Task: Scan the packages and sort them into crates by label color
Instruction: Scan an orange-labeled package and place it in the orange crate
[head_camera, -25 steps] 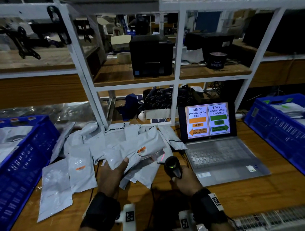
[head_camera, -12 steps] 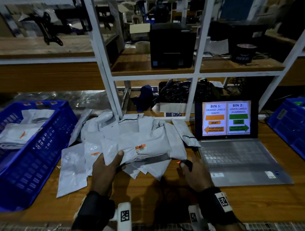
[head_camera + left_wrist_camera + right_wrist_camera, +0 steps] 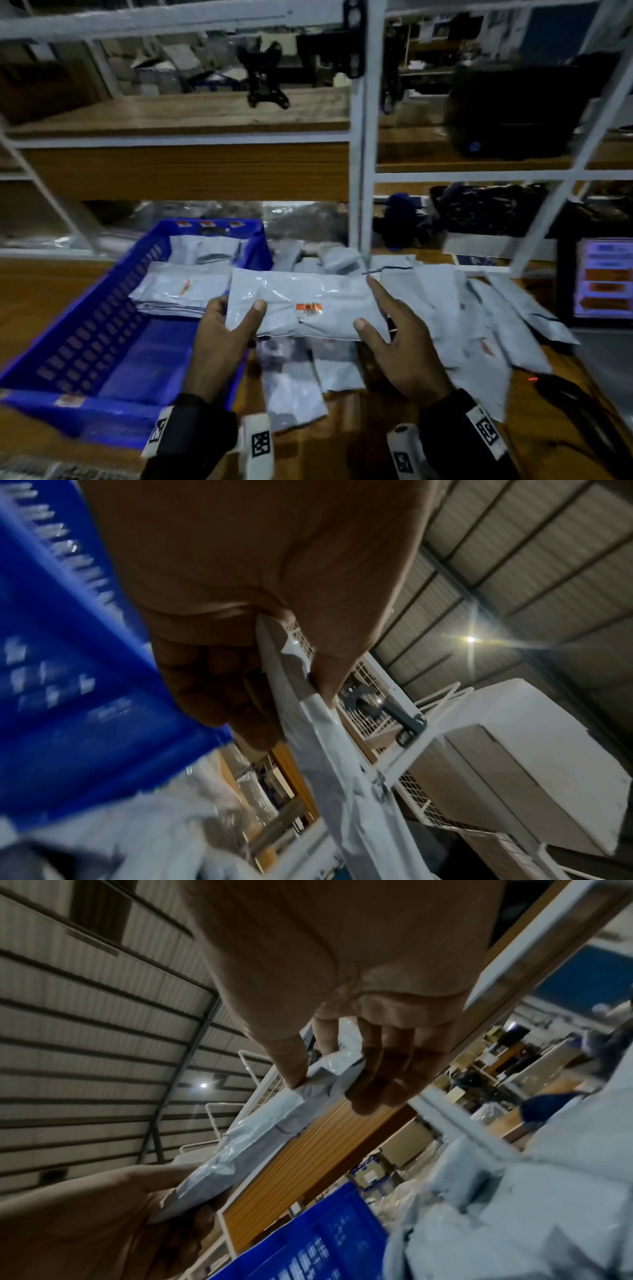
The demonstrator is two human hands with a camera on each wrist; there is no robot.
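Observation:
A grey package with an orange label is held level, just right of the blue crate and above the table. My left hand grips its left end, thumb on top. My right hand pinches its right end between thumb and fingers. The left wrist view shows the left hand pinching the package edge, with the crate beside it. Seen from the right wrist, the right hand holds the package. Orange-labelled packages lie in the crate.
A pile of grey packages covers the table to the right. The black scanner lies on the table at lower right, showing a red light. A laptop stands at the right edge. White shelf posts rise behind the pile.
My right hand has put the scanner down and taken the package's right end. The package has moved left toward the blue crate, and the view has turned left.

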